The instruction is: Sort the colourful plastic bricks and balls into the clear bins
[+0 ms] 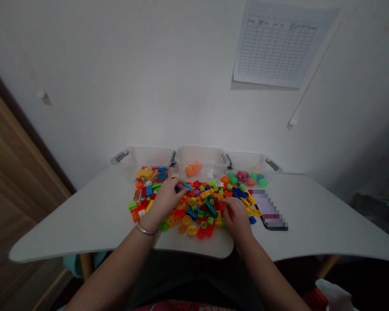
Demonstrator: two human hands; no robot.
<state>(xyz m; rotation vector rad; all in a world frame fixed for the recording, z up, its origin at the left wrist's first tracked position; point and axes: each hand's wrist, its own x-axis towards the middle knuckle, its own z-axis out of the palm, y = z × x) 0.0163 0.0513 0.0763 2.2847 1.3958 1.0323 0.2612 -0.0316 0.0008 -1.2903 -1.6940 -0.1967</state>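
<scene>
A heap of colourful plastic toy bricks (199, 214) lies on the table in front of me. My left hand (168, 196) is over the left back part of the heap, its fingers closed on a light blue toy brick (188, 187) at the fingertips. At the heap's right side is my right hand (237, 217), thumb and fingers curled together among the bricks; what they hold, if anything, is hidden. Around the hands lie yellow wheel-shaped pieces (187, 220), a dark teal long brick (211, 209) and dark blue pieces (239, 192).
Three clear bins stand along the wall: the left bin (149, 155) holds yellow and blue pieces, the middle bin (201, 154) an orange toy (193, 169), the right bin (246, 159) green and red round pieces. A blurred-out phone (269, 209) lies right of the heap on the white table (317, 216).
</scene>
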